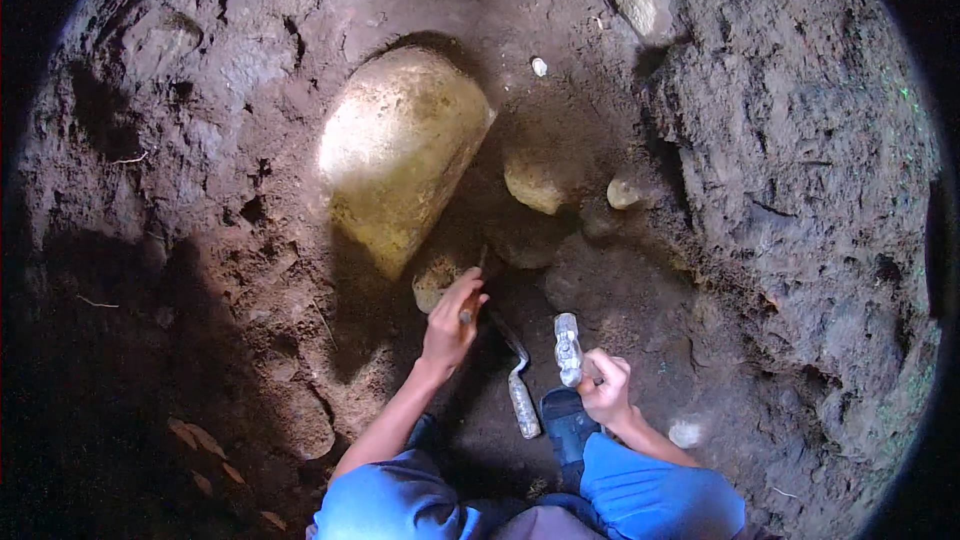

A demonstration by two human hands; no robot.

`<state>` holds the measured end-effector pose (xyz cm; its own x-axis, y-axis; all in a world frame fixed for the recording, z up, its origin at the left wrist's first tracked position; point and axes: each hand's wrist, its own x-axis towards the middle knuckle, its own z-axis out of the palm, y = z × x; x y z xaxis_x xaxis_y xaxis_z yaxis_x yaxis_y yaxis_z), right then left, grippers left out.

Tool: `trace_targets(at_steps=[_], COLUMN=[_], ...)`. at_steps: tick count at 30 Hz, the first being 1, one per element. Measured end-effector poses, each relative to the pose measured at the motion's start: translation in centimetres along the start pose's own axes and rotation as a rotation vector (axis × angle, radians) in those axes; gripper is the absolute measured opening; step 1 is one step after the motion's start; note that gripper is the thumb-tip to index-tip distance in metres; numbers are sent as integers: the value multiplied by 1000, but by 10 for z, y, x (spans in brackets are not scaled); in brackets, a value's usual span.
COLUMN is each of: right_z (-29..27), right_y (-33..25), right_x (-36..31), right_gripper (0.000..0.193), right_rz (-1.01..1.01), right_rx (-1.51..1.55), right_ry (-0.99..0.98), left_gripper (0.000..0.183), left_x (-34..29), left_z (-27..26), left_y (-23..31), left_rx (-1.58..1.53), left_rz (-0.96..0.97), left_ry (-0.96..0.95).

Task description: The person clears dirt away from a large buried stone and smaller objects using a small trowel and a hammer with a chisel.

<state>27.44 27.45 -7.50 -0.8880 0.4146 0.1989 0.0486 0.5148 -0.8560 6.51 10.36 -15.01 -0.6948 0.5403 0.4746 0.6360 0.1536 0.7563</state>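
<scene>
My right hand [606,387] is closed round the handle of a ball-peen hammer [568,348], its metal head held up above my foot. Ahead and to the left, my left hand [453,325] is wrapped round what looks like a slim metal chisel [466,317]. The chisel's round butt shows by the fingers, and its thin far end points down into the dark soil. Beside that hand sits a small pale stone [430,285], partly covered by my fingers. A trowel [524,404] lies on the ground between my two hands, touched by neither.
A big pale boulder [400,145] rises from the soil ahead on the left. Smaller stones [533,186] [622,193] stick out right of it. Rough earth walls [800,160] close in on both sides. My shoe [568,427] stands near the trowel. Dry leaves [205,440] lie lower left.
</scene>
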Motion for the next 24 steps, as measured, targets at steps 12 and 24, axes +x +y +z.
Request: trace_targets(at_steps=[12,24], right_z=[-11,-15], right_y=[17,15], right_x=[-4,-4], right_gripper=[41,50], right_rz=[247,272], right_rx=[-44,-9], right_ry=[133,164], left_gripper=[40,44], left_x=[-27,49], left_z=[7,-1], left_y=[25,-4], left_rx=[-67,-120], left_rz=[207,337], left_ry=[-188,-480])
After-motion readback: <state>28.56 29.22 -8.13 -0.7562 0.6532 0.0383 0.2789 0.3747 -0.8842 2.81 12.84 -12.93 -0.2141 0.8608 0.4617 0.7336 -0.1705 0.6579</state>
